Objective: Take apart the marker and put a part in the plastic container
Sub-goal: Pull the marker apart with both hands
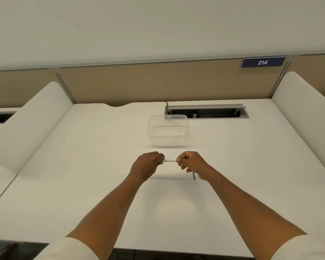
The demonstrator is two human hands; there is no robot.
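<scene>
desk (101, 184): white top, carrying everything; both hands are working just above it, near the middle.
container (168, 130): clear plastic tub, lid off, sitting empty beyond the hands and a little apart from them. Open mouth is facing up, so the drop is going to be easy.
left hand (147, 164): curled closed, pinching one end of the marker.
right hand (190, 162): curled closed too, pinching the other end.
marker (169, 160): thin white barrel, lying level between the two fists, only the short middle stretch is showing. Ends are hidden in the fingers, so I'm not telling cap from barrel.
blue piece (193, 176): slim dark-blue stick poking out below the right hand; possibly a marker part, too small to say, and I can't tell whether it's being held or resting on the desk.
step: pulling the two ends apart.
how to do it well: keep the pull straight along the barrel, twisting slightly if it's sticking; keep wrists low over the desk so a loose part isn't flying off.
next: I'm expecting one freed part to go forward into the tub.
</scene>
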